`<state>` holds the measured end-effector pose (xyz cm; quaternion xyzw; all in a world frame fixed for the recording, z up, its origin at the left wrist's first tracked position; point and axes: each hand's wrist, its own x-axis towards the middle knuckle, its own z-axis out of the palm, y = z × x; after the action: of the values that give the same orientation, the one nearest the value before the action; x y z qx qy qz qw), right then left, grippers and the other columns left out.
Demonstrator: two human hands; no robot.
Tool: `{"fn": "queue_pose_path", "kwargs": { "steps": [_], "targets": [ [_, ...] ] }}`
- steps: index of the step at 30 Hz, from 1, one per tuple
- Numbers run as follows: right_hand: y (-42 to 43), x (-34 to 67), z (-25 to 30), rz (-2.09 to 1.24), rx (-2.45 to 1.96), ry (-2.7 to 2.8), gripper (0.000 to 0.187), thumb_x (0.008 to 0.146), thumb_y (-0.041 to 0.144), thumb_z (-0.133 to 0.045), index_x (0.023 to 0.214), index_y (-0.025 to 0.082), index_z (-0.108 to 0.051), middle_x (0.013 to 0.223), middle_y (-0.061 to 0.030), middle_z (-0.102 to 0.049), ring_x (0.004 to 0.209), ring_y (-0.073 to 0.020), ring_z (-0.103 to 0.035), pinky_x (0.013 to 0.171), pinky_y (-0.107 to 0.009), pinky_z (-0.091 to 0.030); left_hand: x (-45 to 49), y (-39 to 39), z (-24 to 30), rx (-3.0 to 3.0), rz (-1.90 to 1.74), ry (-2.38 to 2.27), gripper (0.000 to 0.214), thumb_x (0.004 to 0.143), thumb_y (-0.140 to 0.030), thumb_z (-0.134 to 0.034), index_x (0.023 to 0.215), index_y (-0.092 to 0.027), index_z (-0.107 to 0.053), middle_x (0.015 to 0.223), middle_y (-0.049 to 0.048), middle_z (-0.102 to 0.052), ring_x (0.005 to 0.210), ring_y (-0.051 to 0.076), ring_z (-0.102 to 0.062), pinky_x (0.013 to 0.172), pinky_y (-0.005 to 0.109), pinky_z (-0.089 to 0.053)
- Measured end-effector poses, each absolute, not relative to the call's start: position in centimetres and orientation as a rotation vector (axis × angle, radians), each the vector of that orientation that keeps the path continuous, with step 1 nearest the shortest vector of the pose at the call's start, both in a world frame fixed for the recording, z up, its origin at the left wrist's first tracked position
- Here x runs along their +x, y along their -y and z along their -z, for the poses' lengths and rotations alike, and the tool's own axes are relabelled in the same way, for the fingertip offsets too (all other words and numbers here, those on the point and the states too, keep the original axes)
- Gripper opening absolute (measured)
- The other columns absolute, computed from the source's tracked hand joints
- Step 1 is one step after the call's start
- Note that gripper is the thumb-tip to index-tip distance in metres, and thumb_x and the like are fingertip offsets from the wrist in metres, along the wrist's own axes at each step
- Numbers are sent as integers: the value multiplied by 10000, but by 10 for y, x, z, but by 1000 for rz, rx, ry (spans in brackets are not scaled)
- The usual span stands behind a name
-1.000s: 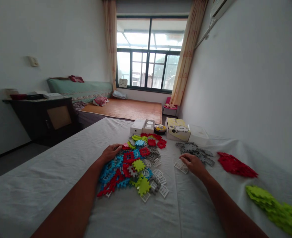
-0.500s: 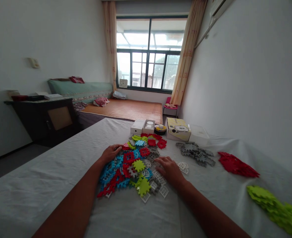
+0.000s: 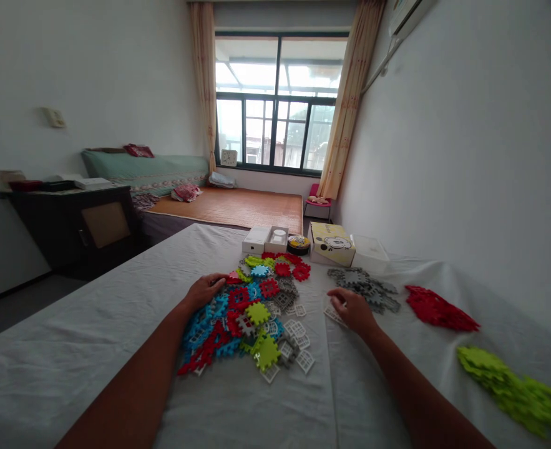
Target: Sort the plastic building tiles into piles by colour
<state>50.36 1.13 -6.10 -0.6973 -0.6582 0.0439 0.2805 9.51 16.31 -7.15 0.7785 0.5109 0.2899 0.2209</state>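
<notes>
My left hand (image 3: 206, 290) rests at the left edge of a mixed pile of interlocking plastic building tiles, its fingers stretched out beside a pink piece (image 3: 233, 276). The pile holds blue tiles (image 3: 200, 330), red tiles (image 3: 238, 295), lime tiles (image 3: 266, 353) and grey tiles (image 3: 285, 299). White window-lattice pieces (image 3: 305, 360) lie along its right side. My right hand (image 3: 355, 310) is right of the pile, fingers bent and drawn together over a few white lattice pieces (image 3: 333, 313). What sits between those fingertips is hidden.
Separate heaps of grey tiles (image 3: 371, 290), red tiles (image 3: 441, 308) and lime tiles (image 3: 509, 386) lie to the right on the white cloth (image 3: 130, 299). Behind stand a white box (image 3: 255, 239), a round black-and-yellow tin (image 3: 298, 244), a yellow cartoon box (image 3: 332, 244) and a clear container (image 3: 371, 252).
My right hand has moved right, from the pile's edge to over the separate white lattice pieces, and its fingers have drawn together. My left hand stays by the pile. The view has shifted slightly.
</notes>
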Motion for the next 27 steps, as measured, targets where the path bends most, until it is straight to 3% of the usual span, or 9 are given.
{"fn": "queue_pose_path", "kwargs": {
  "steps": [5, 10, 16, 20, 24, 27],
  "targets": [
    [-13, 530, 69, -282, -1738, 1870, 411, 883, 409, -386, 1020, 197, -710, 1057, -70, -707, 1003, -235, -601, 898, -343, -419, 95, -162, 70, 2137, -773, -1414, 578, 780, -573, -425, 1122, -176, -669, 1001, 48, -730, 963, 259, -648, 829, 317, -497],
    [-12, 520, 66, -407, -1624, 2025, 437, 902, 452, -376, 859, 194, -726, 878, -48, -727, 852, -206, -627, 828, -317, -442, 95, -163, 71, 2114, -835, -1393, 551, 750, -569, -466, 1077, -190, -695, 1015, 40, -727, 958, 255, -646, 839, 315, -492],
    [-7, 478, 65, -96, -1569, 1989, 268, 898, 337, -464, 1016, 238, -684, 1041, -48, -694, 1007, -200, -569, 913, -326, -402, 95, -164, 73, 2101, -820, -1401, 550, 756, -564, -464, 1088, -186, -686, 1015, 40, -725, 981, 252, -637, 846, 314, -487],
    [-6, 444, 68, -25, -1620, 2165, 265, 878, 308, -533, 1121, 262, -628, 1161, -31, -657, 1084, -213, -524, 894, -330, -401, 95, -162, 72, 2119, -800, -1419, 547, 771, -555, -447, 1104, -186, -676, 1017, 35, -724, 996, 252, -633, 854, 315, -485],
    [-6, 430, 65, 77, -1687, 2271, 171, 868, 321, -571, 1007, 256, -647, 1038, -20, -698, 1018, -211, -554, 845, -317, -392, 96, -161, 71, 2139, -806, -1418, 536, 774, -539, -447, 1105, -186, -678, 1062, 41, -712, 1016, 247, -627, 873, 305, -478],
    [-4, 433, 61, 225, -1675, 2326, 170, 913, 294, -499, 957, 247, -656, 944, -30, -713, 949, -200, -584, 829, -319, -374, 96, -160, 70, 2136, -802, -1414, 531, 770, -534, -451, 1101, -187, -681, 1060, 40, -713, 1017, 248, -627, 874, 304, -479]
  ]
}}
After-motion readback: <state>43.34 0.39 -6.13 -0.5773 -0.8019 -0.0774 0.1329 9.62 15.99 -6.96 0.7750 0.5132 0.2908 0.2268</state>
